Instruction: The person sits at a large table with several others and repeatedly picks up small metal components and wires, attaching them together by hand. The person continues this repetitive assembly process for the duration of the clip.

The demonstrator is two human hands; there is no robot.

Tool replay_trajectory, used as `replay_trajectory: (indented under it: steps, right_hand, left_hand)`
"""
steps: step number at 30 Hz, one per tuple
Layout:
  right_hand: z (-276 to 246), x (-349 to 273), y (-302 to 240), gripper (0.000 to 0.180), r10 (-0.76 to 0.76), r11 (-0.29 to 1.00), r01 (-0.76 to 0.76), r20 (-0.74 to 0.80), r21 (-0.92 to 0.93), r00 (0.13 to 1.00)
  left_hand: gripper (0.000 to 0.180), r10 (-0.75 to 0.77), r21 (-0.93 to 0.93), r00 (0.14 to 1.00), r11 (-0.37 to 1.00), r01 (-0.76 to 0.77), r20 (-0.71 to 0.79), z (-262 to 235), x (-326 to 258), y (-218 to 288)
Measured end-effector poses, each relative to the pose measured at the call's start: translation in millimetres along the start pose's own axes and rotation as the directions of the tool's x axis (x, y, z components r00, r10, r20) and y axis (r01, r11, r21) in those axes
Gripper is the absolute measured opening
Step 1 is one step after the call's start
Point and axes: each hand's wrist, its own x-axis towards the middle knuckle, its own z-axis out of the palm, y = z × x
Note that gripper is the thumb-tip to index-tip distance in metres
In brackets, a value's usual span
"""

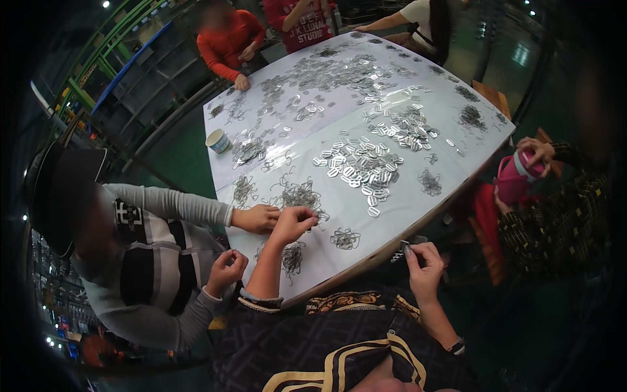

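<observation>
My left hand (294, 226) is over the near left part of the table, its fingertips pinched together at the edge of a heap of thin bent wire hooks (299, 196). Whatever is between those fingers is too small to make out. Past the table's near edge, my right hand (424, 262) grips a few small shiny slotted metal plates (400, 251) between thumb and fingers. A smaller clump of wire hooks (345, 238) lies between my two hands. Farther in, many flat oval slotted metal plates (362, 163) are spread in a loose pile.
On my left, a co-worker's hand (258, 218) reaches in beside my left wrist. A paper tub (217, 141) stands at the left edge of the white-covered table (405, 212). At the right, another person holds a pink container (513, 179). More people are at the far side.
</observation>
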Motion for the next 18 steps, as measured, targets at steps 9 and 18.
replay_trajectory:
  steps: [9,18]
  right_hand:
    - [2,-1,-9,0.008,-0.056,0.997,0.053,-0.053,-0.06,0.997]
    - [-10,-8,-7,0.013,-0.118,0.99,0.1,-0.181,-0.102,0.976]
  left_hand:
    - [0.008,0.42,-0.375,0.901,0.856,-0.355,0.105,122,-27,92]
    - [0.01,0.561,-0.145,0.826,0.815,-0.561,-0.048,173,-27,126]
